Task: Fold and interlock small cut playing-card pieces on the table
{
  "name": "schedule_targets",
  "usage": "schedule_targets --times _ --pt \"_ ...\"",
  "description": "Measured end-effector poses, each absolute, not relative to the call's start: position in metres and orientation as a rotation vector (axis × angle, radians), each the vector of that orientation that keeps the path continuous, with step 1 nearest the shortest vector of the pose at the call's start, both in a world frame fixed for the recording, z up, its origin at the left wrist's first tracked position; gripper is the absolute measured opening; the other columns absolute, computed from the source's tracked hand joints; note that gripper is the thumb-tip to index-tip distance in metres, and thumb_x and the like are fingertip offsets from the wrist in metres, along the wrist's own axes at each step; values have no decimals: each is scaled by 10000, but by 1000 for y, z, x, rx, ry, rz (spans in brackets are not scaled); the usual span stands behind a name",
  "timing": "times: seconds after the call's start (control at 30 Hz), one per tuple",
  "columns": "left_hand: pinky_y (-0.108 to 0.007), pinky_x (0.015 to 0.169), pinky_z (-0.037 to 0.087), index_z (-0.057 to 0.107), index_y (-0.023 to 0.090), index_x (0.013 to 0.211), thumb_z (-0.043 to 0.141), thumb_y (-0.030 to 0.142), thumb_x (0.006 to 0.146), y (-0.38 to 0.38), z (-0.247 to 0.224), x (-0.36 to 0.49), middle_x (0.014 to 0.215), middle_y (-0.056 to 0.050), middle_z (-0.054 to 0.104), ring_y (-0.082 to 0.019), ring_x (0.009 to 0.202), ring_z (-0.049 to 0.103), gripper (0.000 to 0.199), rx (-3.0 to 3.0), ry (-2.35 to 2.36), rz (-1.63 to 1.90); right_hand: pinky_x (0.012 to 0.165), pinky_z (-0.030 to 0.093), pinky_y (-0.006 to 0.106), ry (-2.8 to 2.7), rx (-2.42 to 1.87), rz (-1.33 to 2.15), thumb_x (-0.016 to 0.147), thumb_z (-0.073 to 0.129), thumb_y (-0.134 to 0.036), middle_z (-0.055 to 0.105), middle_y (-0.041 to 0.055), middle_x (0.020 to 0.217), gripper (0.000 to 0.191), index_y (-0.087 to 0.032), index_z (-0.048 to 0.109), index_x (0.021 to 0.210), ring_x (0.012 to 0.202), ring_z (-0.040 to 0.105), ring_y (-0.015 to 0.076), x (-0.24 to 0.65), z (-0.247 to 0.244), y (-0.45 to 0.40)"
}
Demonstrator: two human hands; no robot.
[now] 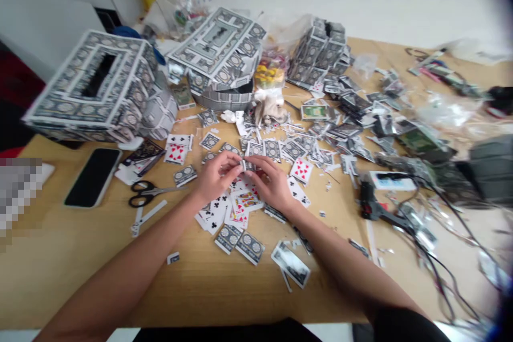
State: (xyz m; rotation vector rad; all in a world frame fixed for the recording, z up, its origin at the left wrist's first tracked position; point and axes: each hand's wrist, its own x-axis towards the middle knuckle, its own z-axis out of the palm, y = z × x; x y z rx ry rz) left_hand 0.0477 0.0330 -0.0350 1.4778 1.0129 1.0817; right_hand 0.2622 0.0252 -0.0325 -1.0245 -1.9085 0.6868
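Note:
My left hand (218, 175) and my right hand (269, 179) meet over a heap of playing cards in the middle of the table. Between their fingertips they pinch one small playing card piece (249, 166), which looks bent or folded; much of it is hidden by the fingers. Below the hands lie face-up playing cards (216, 215), clubs and a court card among them. Two patterned folded cards (249, 247) rest nearer to me. Right of my right hand is a red heart card (301, 170).
Scissors (147, 193) and a phone (93, 177) lie at the left. Boxes built from patterned cards (90, 85) stand at the back left. A black glue gun (371, 206) with its cable is at the right. Card scraps (348, 136) cover the back right, and a wooden table (132, 288) is underneath.

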Motion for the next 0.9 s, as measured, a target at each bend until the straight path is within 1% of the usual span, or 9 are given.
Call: schedule_targets --times 0.17,0.4,0.57,0.73,0.9 --pt "-296 708 603 625 204 1097 690 425 1010 33 -33 48 938 -50 751 -180 801 744 246 1442 970 1073 1012 641 493 -1926 -1048 665 1090 658 -343 749 127 1338 308 -283 733 1383 1191 744 292 262 -35 26" --pt "-290 718 594 617 207 1092 697 381 1003 33 -35 48 930 -44 741 -173 814 728 211 1469 987 1078 1032 636 496 -1957 -1004 648 1087 662 -346 750 133 1323 309 -287 744 1379 1215 734 296 261 -33 26" --pt "-289 710 597 607 207 1085 710 396 991 33 -34 48 913 -38 740 -169 781 731 235 1441 979 1063 1036 633 500 -1956 -1012 670 1084 666 -329 747 135 1328 304 -278 743 1374 1222 733 298 261 -35 26" --pt "-293 689 605 589 213 1123 704 422 995 34 -35 48 879 -21 745 -165 720 740 270 1389 938 1016 1055 624 505 -1954 -1012 682 1091 649 -295 750 137 1335 293 -273 741 1369 1229 734 294 262 -35 27" --pt "-303 699 605 601 210 1136 711 456 987 35 -36 46 879 -31 756 -180 738 745 308 1396 949 982 1062 626 490 -1955 -968 657 1090 647 -278 765 126 1326 303 -288 733 1381 1238 735 287 262 -33 28"
